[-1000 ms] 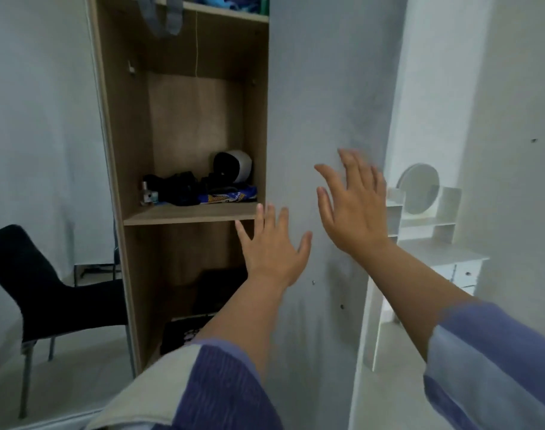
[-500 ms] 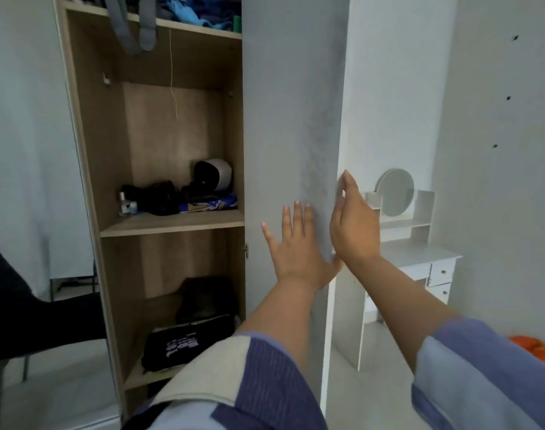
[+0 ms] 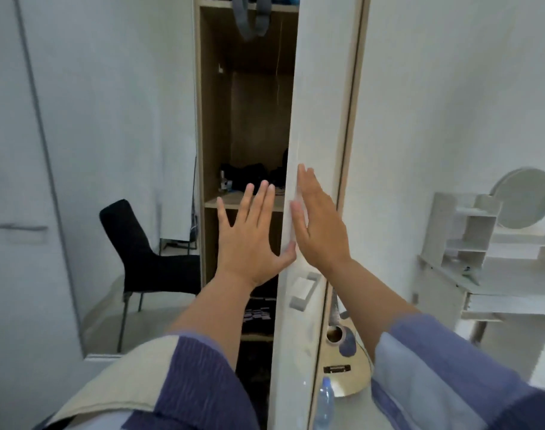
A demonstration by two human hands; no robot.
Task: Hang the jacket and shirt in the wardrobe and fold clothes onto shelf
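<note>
Two hands: both are raised at the edge of the white wardrobe door (image 3: pixel 314 119), one on each side of it.
Wardrobe (image 3: pixel 249 119): it stands straight ahead, its wooden interior showing through a narrow gap left of the door edge.
Shelf (image 3: pixel 234 202): it sits just beyond the left fingertips, with dark items (image 3: pixel 246 173) lying on it.
Door handle (image 3: pixel 303 291): a white bar on the door face, just below the right wrist.
Jacket and shirt: I cannot pick them out anywhere in view.
Change: half a second ago the door was swung wide and showed its grey inner face with both palms near its free edge; now it stands almost edge-on, the gap is far narrower, and the outer face with the handle shows.
Left hand (image 3: pixel 249 240): fingers straight and spread wide, holding nothing, thumb touching the door's edge.
Right hand (image 3: pixel 319 225): fingers straight and together, palm laid flat against the door's outer face, gripping nothing.
Sleeves: purple and pale blue on both forearms.
Left of the wardrobe: a black chair (image 3: pixel 147 259) on the floor.
Behind the door: a guitar (image 3: pixel 342 361) leaning low, a plastic bottle (image 3: pixel 324 405) in front of it.
Far right: a white dressing table (image 3: pixel 488 274) with a round mirror (image 3: pixel 525 197).
</note>
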